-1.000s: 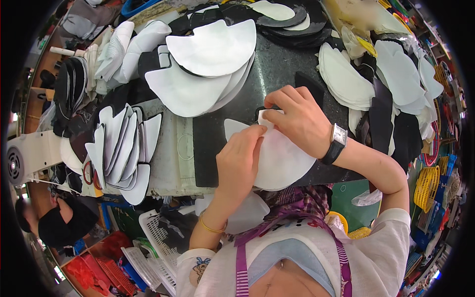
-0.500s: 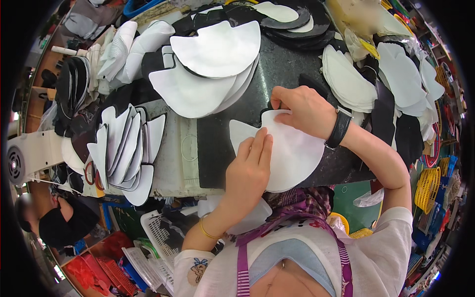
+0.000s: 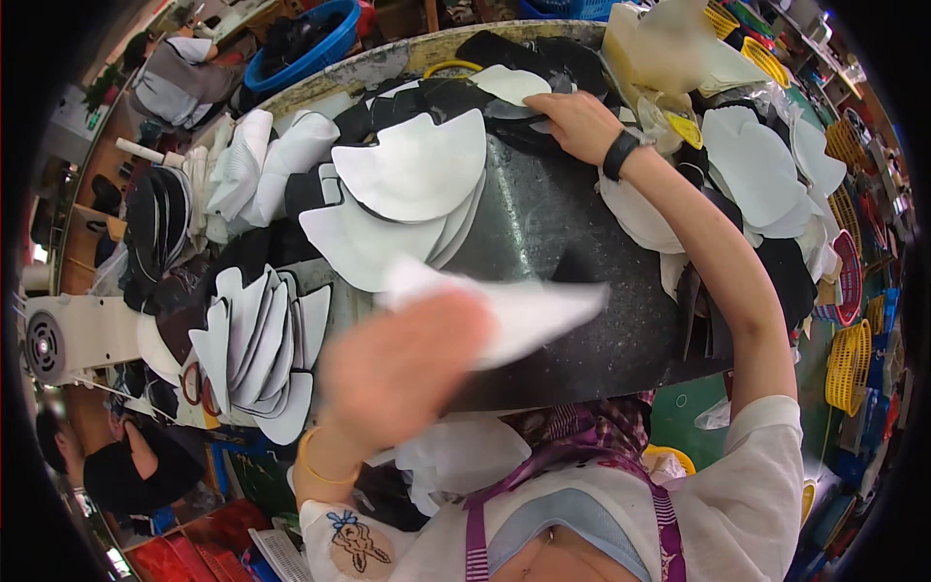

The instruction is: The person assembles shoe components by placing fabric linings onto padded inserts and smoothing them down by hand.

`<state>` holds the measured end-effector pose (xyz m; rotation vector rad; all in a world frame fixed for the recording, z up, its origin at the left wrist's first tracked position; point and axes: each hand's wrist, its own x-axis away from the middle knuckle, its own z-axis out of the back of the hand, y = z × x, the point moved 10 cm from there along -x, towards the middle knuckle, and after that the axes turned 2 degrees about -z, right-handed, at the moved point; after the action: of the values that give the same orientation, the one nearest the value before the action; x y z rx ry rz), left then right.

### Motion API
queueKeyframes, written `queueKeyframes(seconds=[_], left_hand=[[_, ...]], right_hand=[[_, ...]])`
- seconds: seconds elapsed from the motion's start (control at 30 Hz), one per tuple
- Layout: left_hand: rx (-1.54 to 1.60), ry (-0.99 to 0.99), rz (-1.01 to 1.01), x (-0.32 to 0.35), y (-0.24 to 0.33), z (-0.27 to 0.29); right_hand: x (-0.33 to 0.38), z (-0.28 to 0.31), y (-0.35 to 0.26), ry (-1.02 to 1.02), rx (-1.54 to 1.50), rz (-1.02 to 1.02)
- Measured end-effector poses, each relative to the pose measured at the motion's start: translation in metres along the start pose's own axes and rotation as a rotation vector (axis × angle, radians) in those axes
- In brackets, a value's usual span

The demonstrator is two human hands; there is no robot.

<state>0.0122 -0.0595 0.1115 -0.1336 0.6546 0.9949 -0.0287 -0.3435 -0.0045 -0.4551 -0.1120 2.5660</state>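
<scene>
My left hand [image 3: 407, 359] is smeared by motion above the near part of the dark work board [image 3: 562, 330]. It holds a white cut-out piece [image 3: 533, 315], tilted and also blurred, which sticks out to the right of my fingers. Stretched to the back of the table, my right hand [image 3: 584, 126] has its fingertips at the edge of a pile of dark curved pieces [image 3: 529, 126]. Its fingers are closed at that edge, and their grip is partly hidden. A white curved piece [image 3: 511, 84] lies on this pile. Left of the board's middle sits a stack of white scalloped pieces [image 3: 412, 170].
Several white pieces with black edges [image 3: 257, 335] stand fanned at the left, near red-handled scissors [image 3: 194, 383]. More white cut-outs [image 3: 761, 170] lie at the right. A blue basin [image 3: 305, 44] is beyond the table. A person in black [image 3: 141, 470] is at lower left.
My left hand has lifted the white piece off the board and moved left. My right hand has let go of it and reached to the dark pile at the back.
</scene>
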Motion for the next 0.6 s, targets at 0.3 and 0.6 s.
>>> queueKeyframes(seconds=[0.3, 0.6], left_hand=[[-0.194, -0.122, 0.458, 0.039, -0.122, -0.035], [-0.004, 0.225, 0.053, -0.116, -0.154, -0.133]], right_hand=[[-0.033, -0.009, -0.003, -0.130, 0.308, 0.052], [-0.005, 0.089, -0.029, 0.418, 0.078, -0.023]])
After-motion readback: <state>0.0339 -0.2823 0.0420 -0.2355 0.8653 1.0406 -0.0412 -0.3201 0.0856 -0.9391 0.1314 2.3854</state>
